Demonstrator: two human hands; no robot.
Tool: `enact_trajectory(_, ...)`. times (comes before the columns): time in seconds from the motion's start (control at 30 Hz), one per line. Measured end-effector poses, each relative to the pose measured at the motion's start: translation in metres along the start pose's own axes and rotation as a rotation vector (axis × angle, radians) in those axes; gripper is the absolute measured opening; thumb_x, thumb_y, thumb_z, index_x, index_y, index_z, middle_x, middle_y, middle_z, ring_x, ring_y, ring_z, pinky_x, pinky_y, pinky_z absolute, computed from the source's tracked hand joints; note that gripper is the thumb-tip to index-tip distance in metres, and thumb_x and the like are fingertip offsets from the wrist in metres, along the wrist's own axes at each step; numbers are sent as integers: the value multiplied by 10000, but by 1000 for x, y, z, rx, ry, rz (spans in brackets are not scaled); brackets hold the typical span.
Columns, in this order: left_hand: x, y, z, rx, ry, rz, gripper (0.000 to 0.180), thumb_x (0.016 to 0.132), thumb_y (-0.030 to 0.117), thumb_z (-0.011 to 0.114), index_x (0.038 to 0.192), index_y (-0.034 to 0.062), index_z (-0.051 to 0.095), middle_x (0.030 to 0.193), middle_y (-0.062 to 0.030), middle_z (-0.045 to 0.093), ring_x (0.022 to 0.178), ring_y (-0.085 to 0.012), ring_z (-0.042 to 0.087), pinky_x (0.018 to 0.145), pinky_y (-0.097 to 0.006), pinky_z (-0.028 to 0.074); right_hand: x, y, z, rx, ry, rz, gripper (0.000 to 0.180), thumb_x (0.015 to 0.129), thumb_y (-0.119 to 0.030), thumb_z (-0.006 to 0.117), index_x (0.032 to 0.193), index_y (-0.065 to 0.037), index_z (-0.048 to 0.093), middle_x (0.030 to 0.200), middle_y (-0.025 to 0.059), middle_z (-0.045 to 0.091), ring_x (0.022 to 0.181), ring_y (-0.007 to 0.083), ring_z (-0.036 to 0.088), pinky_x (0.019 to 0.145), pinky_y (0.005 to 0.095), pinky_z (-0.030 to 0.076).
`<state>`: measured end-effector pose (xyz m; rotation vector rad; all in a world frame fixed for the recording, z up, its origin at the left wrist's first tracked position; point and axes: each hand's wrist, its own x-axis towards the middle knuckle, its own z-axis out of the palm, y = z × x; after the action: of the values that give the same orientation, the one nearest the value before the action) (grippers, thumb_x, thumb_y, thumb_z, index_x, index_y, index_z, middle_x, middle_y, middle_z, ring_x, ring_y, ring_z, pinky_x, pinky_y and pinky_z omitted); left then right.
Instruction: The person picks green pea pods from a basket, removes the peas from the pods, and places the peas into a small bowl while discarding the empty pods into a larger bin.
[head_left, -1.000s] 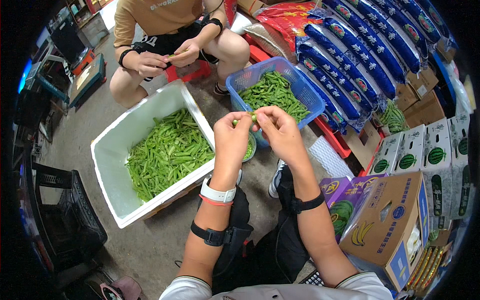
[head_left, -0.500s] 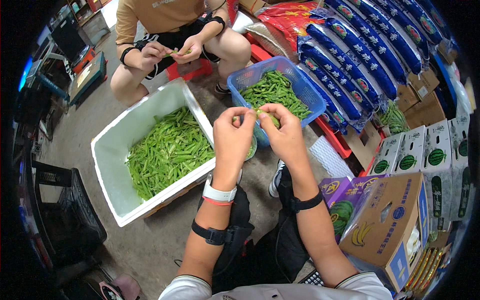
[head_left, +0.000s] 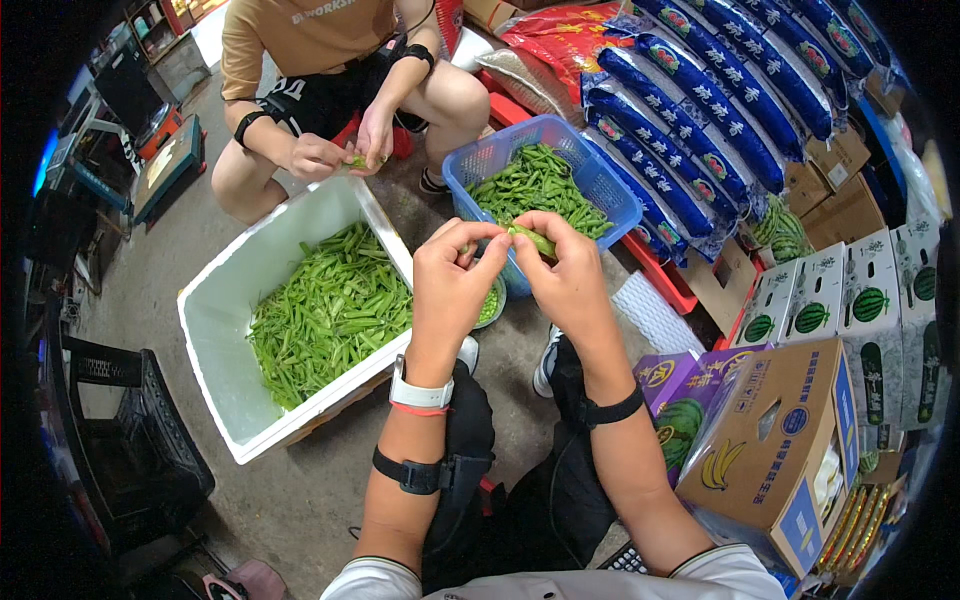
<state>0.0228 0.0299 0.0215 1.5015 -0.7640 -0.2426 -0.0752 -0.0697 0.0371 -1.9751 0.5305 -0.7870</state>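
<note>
A green bean pod (head_left: 533,238) is pinched between my left hand (head_left: 450,280) and my right hand (head_left: 565,275), both raised in front of me. Just beyond my fingers stands a blue plastic basket (head_left: 600,190) filled with whole green pods. To my left lies a white foam box (head_left: 215,330) holding a heap of green pod shells. A small bowl (head_left: 491,302) with green bits peeks out under my left hand, mostly hidden.
Another person sits across from me, their hands (head_left: 345,150) working a pod over the foam box. Blue sacks (head_left: 720,110) are stacked at the back right. Cardboard fruit boxes (head_left: 790,440) stand at my right. A black crate (head_left: 130,450) sits at the left.
My hands stay together on the pod, fingers shifting slightly. The other person's hands have moved down toward the foam box.
</note>
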Motion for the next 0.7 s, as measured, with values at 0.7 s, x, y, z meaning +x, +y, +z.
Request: enact_trajectory(0.7,-3,0,4,56,57,-18,85,803,50,649,800,-24,608,677,29,539,573,-20,386,488,-203,319,0,5,0,31,-52,-181,169,814,-37,624,968,27,601,798,148,626,598,184,577,526,296,456)
